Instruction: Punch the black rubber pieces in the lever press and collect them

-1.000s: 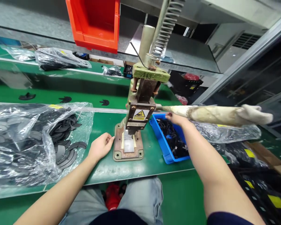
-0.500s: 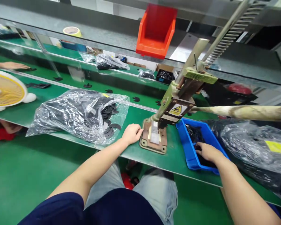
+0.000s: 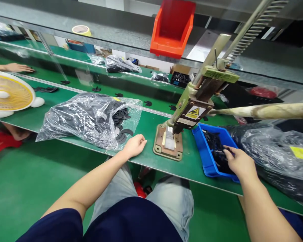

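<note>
My right hand [image 3: 240, 163] is over the near right side of a blue bin [image 3: 205, 161], its thumb and fingers closed on a small black part [image 3: 229, 151]. More black parts [image 3: 213, 139] lie loose in that bin. My left hand [image 3: 135, 146] rests at the bench's front edge with its fingers curled in, and nothing shows in it. It lies between a clear plastic bag [image 3: 77, 117] of dark curved pieces [image 3: 121, 136] and the base [image 3: 158, 148] of a hand press [image 3: 189, 101]. A pale block [image 3: 169, 139] sits on the press base under the ram.
The press's long lever [image 3: 267, 112] reaches out to the right above the bin. Another plastic bag [image 3: 275, 151] lies right of the bin. A fan [image 3: 10, 94] stands at left, near another person's hand [image 3: 19, 68]. An orange bin [image 3: 172, 33] sits on the shelf overhead.
My left hand has moved left, off the edge of the press base toward the bag. My right hand has lifted from inside the bin, bringing up a black part.
</note>
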A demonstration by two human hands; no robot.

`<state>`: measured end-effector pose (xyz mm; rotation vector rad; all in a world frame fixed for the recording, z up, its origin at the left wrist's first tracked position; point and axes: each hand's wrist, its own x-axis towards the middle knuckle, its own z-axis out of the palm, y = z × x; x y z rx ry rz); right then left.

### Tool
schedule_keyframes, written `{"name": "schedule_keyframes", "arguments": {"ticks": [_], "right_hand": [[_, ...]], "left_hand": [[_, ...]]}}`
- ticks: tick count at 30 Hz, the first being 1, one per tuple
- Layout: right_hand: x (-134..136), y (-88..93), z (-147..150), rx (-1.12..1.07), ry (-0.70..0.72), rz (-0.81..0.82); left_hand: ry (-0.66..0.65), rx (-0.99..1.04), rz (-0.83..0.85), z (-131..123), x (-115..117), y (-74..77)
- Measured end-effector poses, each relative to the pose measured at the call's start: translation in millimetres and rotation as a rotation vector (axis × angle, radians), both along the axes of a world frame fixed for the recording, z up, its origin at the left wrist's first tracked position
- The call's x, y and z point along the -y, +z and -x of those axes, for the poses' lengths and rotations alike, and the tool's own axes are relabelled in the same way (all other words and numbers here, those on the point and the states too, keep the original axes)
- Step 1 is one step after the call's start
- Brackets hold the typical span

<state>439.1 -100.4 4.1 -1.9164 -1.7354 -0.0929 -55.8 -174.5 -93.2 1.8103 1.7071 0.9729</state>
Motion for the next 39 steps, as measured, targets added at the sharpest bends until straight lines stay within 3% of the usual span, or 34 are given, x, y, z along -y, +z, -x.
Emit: {"name": "schedule_keyframes", "arguments": {"ticks": [6,10,12,15,19,21,24,29,39], "right_hand": [[39.0,-3.2,50.2,-0.289,0.099,-0.074],[71.0,-19.3,97.7,-0.438,0.193,-0.075],[84.0,-31.9,116.5,-0.510,0.243,-0.069],[98.2,-54.0,136.6,-0.609,0.314,-0.048],[108.4,-82.7,157.0,-0.753,0.352,-0.008],[110.8,-94.5,168.1,-0.824,0.362,0.014],[113.0,-107.7,184.8,-0.853,0.373,0.041],[115.9,-120.6,196.5,-0.817,0.319,0.019],[120.9,-124.8,192.1,-0.872,0.291,-0.042]], "left_hand": [[-0.088,-0.223,-0.193,-3.7,-26.3,-9.9],[-0.112,-0.261,-0.243,-8.8,-43.0,-2.3],[-0.148,-0.202,-0.281,-13.9,-36.9,4.9],[-0.216,-0.111,-0.287,-20.9,-10.1,12.9],[-0.356,-0.044,-0.168,-19.1,27.7,12.8],[-0.352,-0.022,-0.122,-14.3,37.5,10.2],[-0.309,-0.016,-0.092,-8.3,41.5,6.3],[-0.372,-0.067,-0.077,-7.4,39.7,2.4],[-0.408,-0.027,-0.149,-9.8,39.9,1.0]]}}
